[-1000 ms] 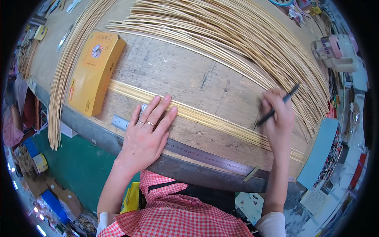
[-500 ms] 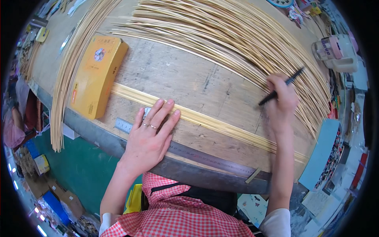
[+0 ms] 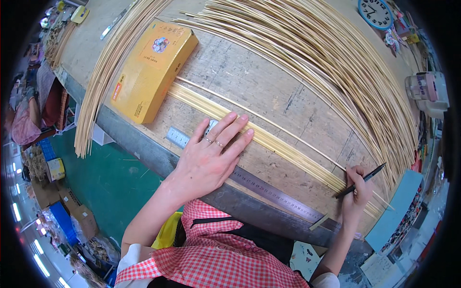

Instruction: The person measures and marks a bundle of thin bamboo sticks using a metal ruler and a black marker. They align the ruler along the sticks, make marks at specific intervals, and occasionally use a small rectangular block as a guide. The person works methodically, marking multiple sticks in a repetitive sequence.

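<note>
My left hand [image 3: 209, 158] lies flat, fingers stretched out, across a row of pale bamboo strips [image 3: 288, 152] on the table, its palm over a steel ruler [image 3: 273, 193]. Pinched in my right hand [image 3: 357, 189] is a black pen [image 3: 372, 173], slanting through the fingers. The same fingers hold a single thin bamboo strip [image 3: 307, 146] near its right end. This strip runs beside the row on its far side, its left end at a yellow box [image 3: 149, 72]. The row's left ends also meet the box.
A large pile of long bamboo strips [image 3: 317, 53] covers the far side of the table. Another bundle [image 3: 103, 91] lies left of the box. A blue box [image 3: 396, 211] stands at the right edge, below a plastic jar [image 3: 427, 91]. A round clock [image 3: 375, 13] lies at far right.
My right hand has moved from the large pile toward the near right, bringing one strip beside the row. My left hand stays on the row. The whole view has shifted.
</note>
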`<control>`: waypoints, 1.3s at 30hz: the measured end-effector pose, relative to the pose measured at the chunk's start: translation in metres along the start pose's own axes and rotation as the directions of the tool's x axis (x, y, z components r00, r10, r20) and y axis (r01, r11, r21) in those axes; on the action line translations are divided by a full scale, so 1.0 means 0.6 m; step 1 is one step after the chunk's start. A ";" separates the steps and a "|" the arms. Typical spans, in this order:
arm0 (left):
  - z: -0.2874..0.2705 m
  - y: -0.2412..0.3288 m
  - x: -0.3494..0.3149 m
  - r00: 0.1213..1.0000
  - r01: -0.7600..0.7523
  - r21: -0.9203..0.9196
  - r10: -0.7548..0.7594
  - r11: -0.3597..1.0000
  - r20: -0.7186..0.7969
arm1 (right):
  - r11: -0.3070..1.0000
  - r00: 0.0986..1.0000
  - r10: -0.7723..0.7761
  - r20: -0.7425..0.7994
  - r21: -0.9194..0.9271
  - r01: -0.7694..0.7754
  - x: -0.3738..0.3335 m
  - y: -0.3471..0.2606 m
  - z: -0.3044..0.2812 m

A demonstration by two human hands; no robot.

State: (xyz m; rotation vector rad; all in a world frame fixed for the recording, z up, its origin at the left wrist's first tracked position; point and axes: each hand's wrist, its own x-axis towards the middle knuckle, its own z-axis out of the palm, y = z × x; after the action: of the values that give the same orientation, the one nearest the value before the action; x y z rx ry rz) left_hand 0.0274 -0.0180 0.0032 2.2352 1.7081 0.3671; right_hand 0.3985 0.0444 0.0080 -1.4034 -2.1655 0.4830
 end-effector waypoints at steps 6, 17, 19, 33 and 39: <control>0.000 0.001 0.002 1.000 0.006 -0.002 -0.006 1.000 0.015 | 0.997 0.997 0.070 0.025 0.018 -0.070 -0.015 0.008 -0.012; 0.000 0.000 -0.001 1.000 0.015 -0.019 -0.015 1.000 0.013 | 0.997 0.984 -0.003 0.180 -0.070 0.016 -0.003 -0.011 -0.026; -0.001 0.000 -0.002 0.999 0.020 -0.021 -0.019 1.000 0.031 | 0.999 0.981 0.011 0.196 -0.054 -0.001 -0.004 -0.012 -0.026; 0.000 0.008 0.003 0.996 0.038 0.037 -0.041 0.999 0.079 | 0.984 0.992 -0.129 -0.010 -0.125 0.127 0.142 -0.025 0.031; -0.005 0.007 0.006 0.995 0.033 0.009 -0.034 0.999 0.095 | 0.915 0.990 -0.113 0.088 -0.379 0.138 0.185 -0.033 0.052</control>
State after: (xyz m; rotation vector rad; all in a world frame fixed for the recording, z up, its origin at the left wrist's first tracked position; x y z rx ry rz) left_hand 0.0312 -0.0155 0.0076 2.1897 1.6977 0.2423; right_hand 0.3283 0.1374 0.0185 -1.4455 -2.4814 0.0519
